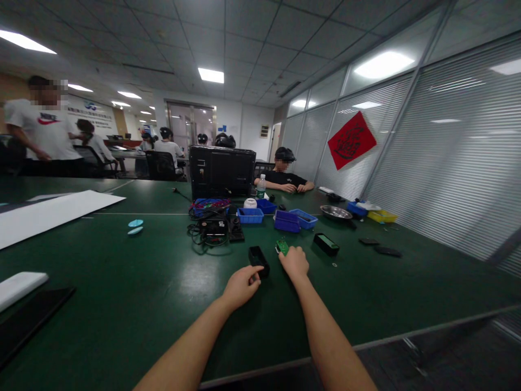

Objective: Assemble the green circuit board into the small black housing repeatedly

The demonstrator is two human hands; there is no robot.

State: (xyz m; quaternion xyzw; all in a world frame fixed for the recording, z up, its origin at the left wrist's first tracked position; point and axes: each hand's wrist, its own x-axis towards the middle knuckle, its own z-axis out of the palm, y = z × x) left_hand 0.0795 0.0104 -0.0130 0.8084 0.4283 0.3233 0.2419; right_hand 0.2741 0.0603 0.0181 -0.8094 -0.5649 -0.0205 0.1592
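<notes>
My left hand point(241, 285) rests on the green table point(122, 282) with its fingers curled around the near end of a small black box-shaped part point(259, 260). My right hand point(294, 262) is closed on a small green circuit board point(282, 247), which sticks out past my fingers. The two hands are close together, about a hand's width apart. A second black part with a green top point(326, 243) lies to the right of my right hand.
Blue bins point(290, 220), a metal bowl point(336, 212), a yellow tray point(381, 216), a black case point(222, 171) and tangled cables point(209, 227) sit further back. A white sheet point(49, 213) lies at left. A person sits across; others work behind.
</notes>
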